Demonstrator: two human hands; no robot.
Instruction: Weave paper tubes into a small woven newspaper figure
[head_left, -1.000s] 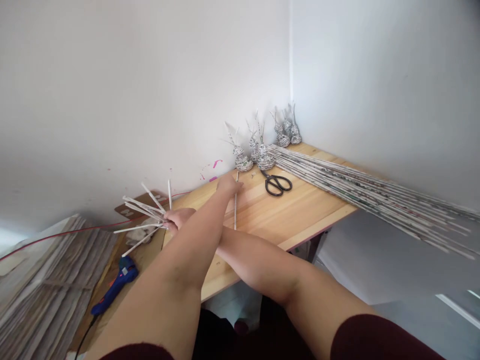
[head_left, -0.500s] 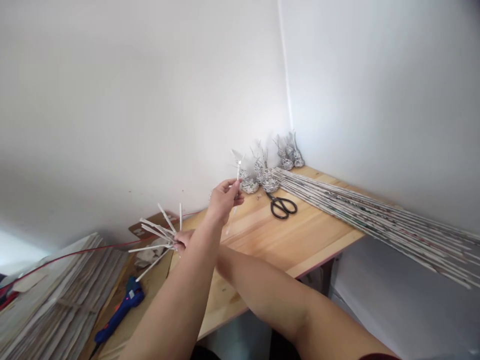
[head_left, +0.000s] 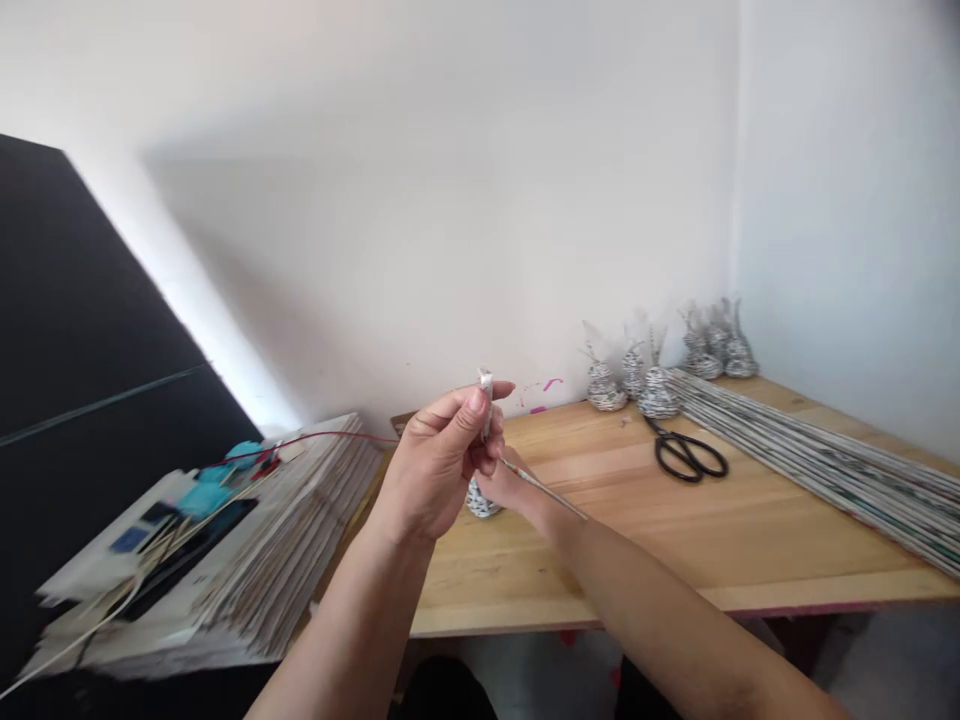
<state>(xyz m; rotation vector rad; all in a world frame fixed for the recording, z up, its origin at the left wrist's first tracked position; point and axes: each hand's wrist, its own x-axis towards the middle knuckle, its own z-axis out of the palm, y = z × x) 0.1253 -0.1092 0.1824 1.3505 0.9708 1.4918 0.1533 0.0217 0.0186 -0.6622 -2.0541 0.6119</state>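
Note:
My left hand point(head_left: 439, 455) is raised in the middle of the view, its thumb and fingers closed on a rolled paper tube point(head_left: 487, 402) whose pale tip sticks up. A thin paper stick point(head_left: 547, 490) slants down to the right from below that hand, across my right forearm. My right hand point(head_left: 501, 484) is lower and farther off, mostly covered by the left, so its fingers are hidden. Just beneath it, a small woven paper piece point(head_left: 482, 502) shows above the wooden table point(head_left: 570, 570); whether the right hand grips it I cannot tell.
Black scissors point(head_left: 688, 457) lie on the right of the table. Several woven paper figures point(head_left: 660, 393) stand along the wall. Long rolled paper sticks point(head_left: 817, 450) reach past the table's right edge. On the left is a stack of paper point(head_left: 285, 560), with a red cord point(head_left: 330, 434) above it.
The view has swung left. My right hand has left the far-left spot where it held a spray of white sticks, which no longer shows. Both hands are now close together; the left still holds rolled paper.

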